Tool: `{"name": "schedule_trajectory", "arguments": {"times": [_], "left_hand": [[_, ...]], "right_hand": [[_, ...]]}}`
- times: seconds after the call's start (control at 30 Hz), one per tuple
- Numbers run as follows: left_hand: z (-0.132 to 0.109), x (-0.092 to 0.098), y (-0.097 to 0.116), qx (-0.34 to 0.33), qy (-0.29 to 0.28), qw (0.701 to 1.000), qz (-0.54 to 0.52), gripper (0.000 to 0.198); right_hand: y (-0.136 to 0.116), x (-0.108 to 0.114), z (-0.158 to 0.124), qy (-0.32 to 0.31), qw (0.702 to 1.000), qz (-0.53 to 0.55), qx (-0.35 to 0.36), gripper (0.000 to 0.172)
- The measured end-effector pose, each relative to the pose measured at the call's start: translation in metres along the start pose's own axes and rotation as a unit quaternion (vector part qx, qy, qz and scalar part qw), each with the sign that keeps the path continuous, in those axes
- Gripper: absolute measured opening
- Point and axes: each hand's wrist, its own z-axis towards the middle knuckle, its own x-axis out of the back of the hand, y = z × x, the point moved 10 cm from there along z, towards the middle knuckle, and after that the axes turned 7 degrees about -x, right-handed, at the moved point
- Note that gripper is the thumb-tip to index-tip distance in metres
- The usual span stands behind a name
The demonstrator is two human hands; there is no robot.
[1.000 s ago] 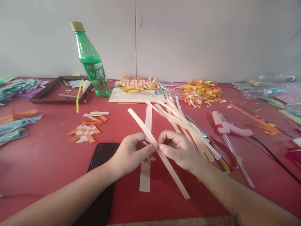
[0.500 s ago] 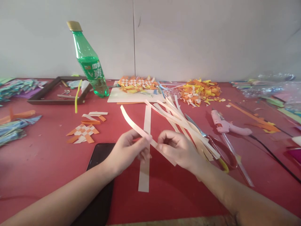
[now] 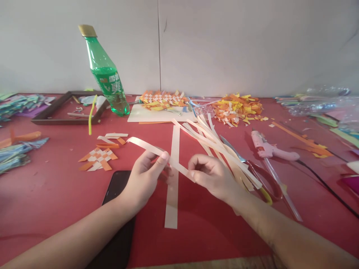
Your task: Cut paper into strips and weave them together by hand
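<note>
Red counter (image 3: 213,239), read from its left side. A dark brown rectangular frame (image 3: 64,122) lies toward the back edge; just right of it is a green plastic bottle with a gold cap (image 3: 106,74). Nearer: a small orange-and-white checked piece of woven paper (image 3: 98,159), flat. Below it, running to the near edge, a black flat phone (image 3: 119,183), partly hidden by the left forearm.

Left hand (image 3: 147,173): narrow, thumb pressing a long thin cream paper strip (image 3: 181,169) against the fingers. The strip is held above the counter's middle, nearer the front edge than the back. Its free end bows out to the left. Under it, a second cream strip (image 3: 171,213) lies flat, pointing from the back edge to the front.

Right hand (image 3: 210,173): narrow, thumb and finger pinching the strip near its right end.

Change over the last second: hands together, then apart; the left hand has shifted left and the tail past the right hand has shortened. Judgement: the strip is being drawn leftward, perhaps smoothed or curled; both ends look controlled.

Right of the hand: loose cream strips (image 3: 215,144), scissors with red-and-yellow handles (image 3: 276,188), then a pink glue gun (image 3: 263,147).
</note>
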Motion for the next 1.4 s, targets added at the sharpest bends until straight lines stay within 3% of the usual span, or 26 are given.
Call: {"name": "schedule_trajectory", "arguments": {"times": [0.13, 0.4, 0.47, 0.53, 0.63, 0.7, 0.77, 0.87, 0.93, 1.03, 1.13, 1.23, 1.4], "left_hand": [[-0.003, 0.004, 0.019, -0.084, 0.026, 0.996, -0.010, 0.016], [-0.005, 0.020, 0.031, -0.138, 0.089, 0.986, 0.001, 0.019], [-0.003, 0.003, 0.023, -0.089, 0.010, 0.995, 0.044, 0.022], [-0.009, -0.025, 0.008, -0.015, -0.137, 0.984, 0.113, 0.028], [-0.036, -0.053, -0.021, 0.112, -0.327, 0.920, 0.186, 0.035], [-0.049, -0.056, -0.034, 0.181, -0.371, 0.891, 0.192, 0.037], [-0.045, -0.053, -0.036, 0.182, -0.351, 0.897, 0.196, 0.036], [-0.023, -0.042, -0.022, 0.112, -0.253, 0.946, 0.172, 0.036], [-0.013, -0.035, -0.016, 0.099, -0.196, 0.970, 0.103, 0.035], [-0.006, -0.027, -0.013, 0.107, -0.139, 0.984, -0.027, 0.029], [-0.001, -0.018, -0.012, 0.103, -0.086, 0.986, -0.098, 0.029], [0.001, -0.013, -0.014, 0.098, -0.070, 0.988, -0.094, 0.030], [-0.005, -0.023, -0.018, 0.115, -0.129, 0.984, -0.045, 0.035]], "right_hand": [[0.000, 0.001, 0.001, 0.015, 1.000, 0.006, -0.012, 0.007], [0.010, 0.008, 0.002, 0.013, 0.999, 0.035, 0.010, 0.010], [0.010, 0.007, 0.002, 0.003, 0.998, 0.064, 0.022, 0.013], [0.006, 0.003, 0.001, -0.017, 0.996, 0.077, 0.033, 0.020], [-0.002, -0.002, -0.002, -0.029, 0.997, 0.056, 0.044, 0.030], [-0.006, -0.003, -0.004, -0.025, 0.998, 0.041, 0.043, 0.030], [-0.006, -0.003, -0.004, -0.025, 0.998, 0.049, 0.035, 0.034], [-0.006, -0.008, -0.005, -0.063, 0.994, 0.089, 0.024, 0.045], [-0.009, -0.024, -0.009, -0.144, 0.986, 0.086, 0.015, 0.046], [-0.007, -0.055, -0.023, -0.300, 0.953, 0.034, -0.030, 0.046], [-0.003, -0.068, -0.034, -0.377, 0.925, 0.005, -0.049, 0.045], [-0.004, -0.064, -0.030, -0.355, 0.934, 0.011, -0.025, 0.040], [-0.004, -0.042, -0.014, -0.213, 0.977, 0.016, 0.006, 0.035]]}}
